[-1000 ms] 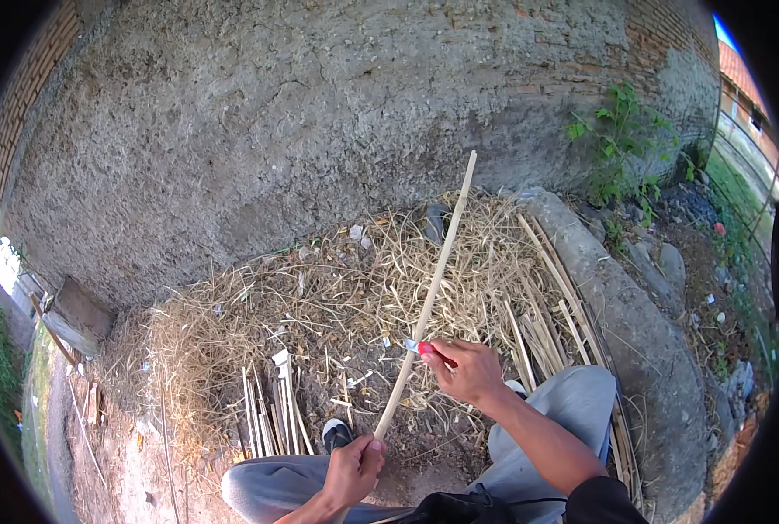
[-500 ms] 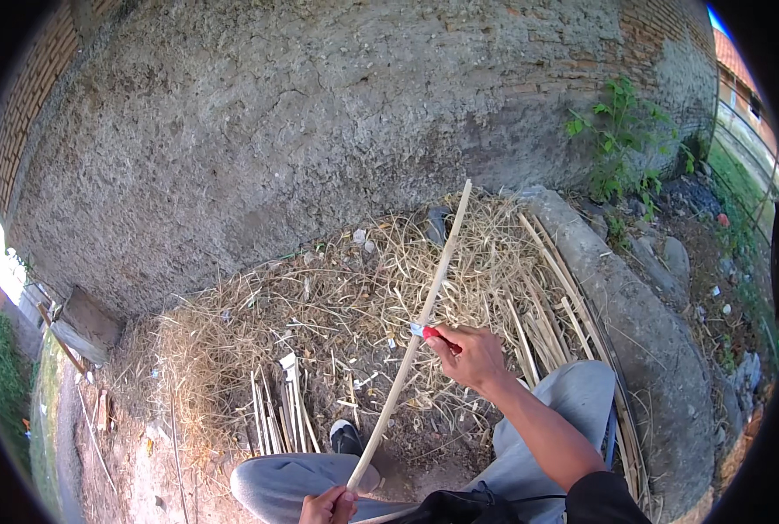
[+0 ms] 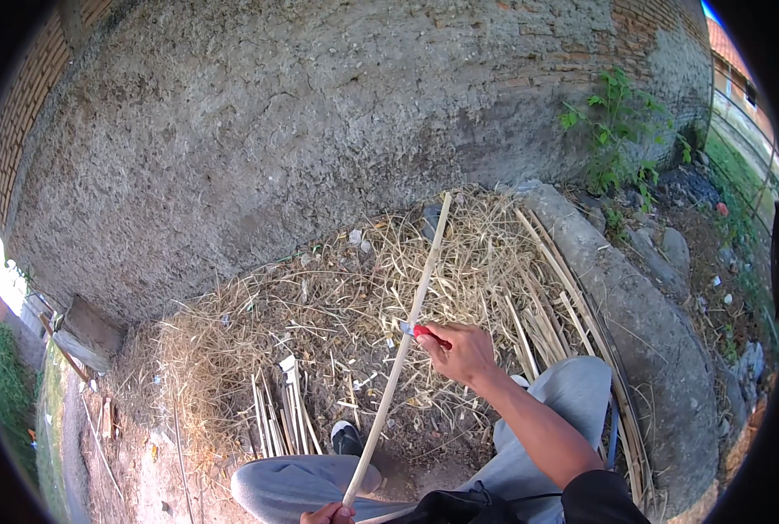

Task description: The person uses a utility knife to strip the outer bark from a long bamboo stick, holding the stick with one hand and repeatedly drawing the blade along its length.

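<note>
Pale strip: the long pale strip [image 3: 391,382] runs aslant through the centre of the frame, from the lower edge up to the straw near the foot of the wall.
Left hand: the left hand [image 3: 326,515], partly cut off by the lower edge, pinches the strip's lower end.
Right hand: the right hand [image 3: 462,354], well apart from the left, is closed around a red-handled knife [image 3: 421,332], its blade at the strip just right of the frame's centre.
Change in strip: one second earlier the upper end overlaps the wall; now it lies lower and further left, against the straw.
Change in hands: the left hand is lower than a second ago, near the frame edge; the right is slightly higher and further left.
Ground: a tangle of straw-like shavings [image 3: 485,262] covers the middle.
Loose strips: a bundle of short strips [image 3: 277,419] lies at lower left of centre; longer strips [image 3: 548,336] lie at right of centre.
Obstructions: the left knee [image 3: 271,480] hides the bundle's near ends; the right knee [image 3: 573,389] covers part of the longer strips; a dark shoe [image 3: 348,444] sits just left of the pale strip.
Surroundings: a rough grey wall [image 3: 276,148] fills the top, a concrete kerb [image 3: 643,327] curves down the right, and a green plant [image 3: 616,131] grows at upper right.
</note>
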The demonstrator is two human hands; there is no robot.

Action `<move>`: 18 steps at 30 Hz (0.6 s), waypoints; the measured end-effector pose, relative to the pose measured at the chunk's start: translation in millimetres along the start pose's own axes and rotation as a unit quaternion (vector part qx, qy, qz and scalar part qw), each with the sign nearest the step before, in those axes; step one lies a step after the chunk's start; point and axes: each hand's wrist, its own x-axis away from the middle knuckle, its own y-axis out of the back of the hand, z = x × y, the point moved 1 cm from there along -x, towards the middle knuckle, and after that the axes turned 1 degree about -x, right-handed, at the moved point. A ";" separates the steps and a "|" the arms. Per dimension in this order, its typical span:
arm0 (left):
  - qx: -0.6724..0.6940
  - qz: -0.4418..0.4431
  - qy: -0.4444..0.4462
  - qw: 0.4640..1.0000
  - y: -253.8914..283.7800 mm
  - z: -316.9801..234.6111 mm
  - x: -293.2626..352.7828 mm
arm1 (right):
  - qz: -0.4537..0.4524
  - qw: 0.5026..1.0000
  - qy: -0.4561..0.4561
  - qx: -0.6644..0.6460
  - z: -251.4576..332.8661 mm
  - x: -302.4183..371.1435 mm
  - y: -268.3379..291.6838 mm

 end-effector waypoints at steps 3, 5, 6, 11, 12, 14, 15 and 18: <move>-0.011 -0.011 0.003 1.000 -2.9 14.6 6.5 | -0.024 1.000 0.016 -0.007 -2.0 0.0 -6.2; -0.025 -0.017 0.009 1.000 -3.7 21.5 11.0 | -0.046 0.998 0.036 -0.006 0.7 -1.0 -3.4; -0.033 -0.012 0.007 0.999 -3.4 23.4 14.4 | -0.016 1.000 0.011 -0.004 0.7 -2.4 -0.1; -0.048 0.008 0.018 0.999 5.4 18.7 28.1 | -0.019 1.000 -0.011 0.010 -10.0 -3.2 -5.4; -0.062 -0.006 0.020 0.998 3.5 31.6 35.4 | 0.010 0.999 -0.032 0.010 -13.9 -6.5 -4.0; -0.074 -0.020 0.023 0.997 4.2 30.7 38.5 | 0.039 0.998 -0.052 0.011 -17.6 -7.2 -2.3; -0.057 -0.010 0.021 0.998 6.6 28.1 42.3 | 0.032 0.997 -0.065 0.021 -19.2 -5.9 -2.9; -0.033 0.005 0.056 0.998 13.5 12.0 53.9 | 0.037 0.995 -0.092 0.027 -27.8 -12.1 -1.9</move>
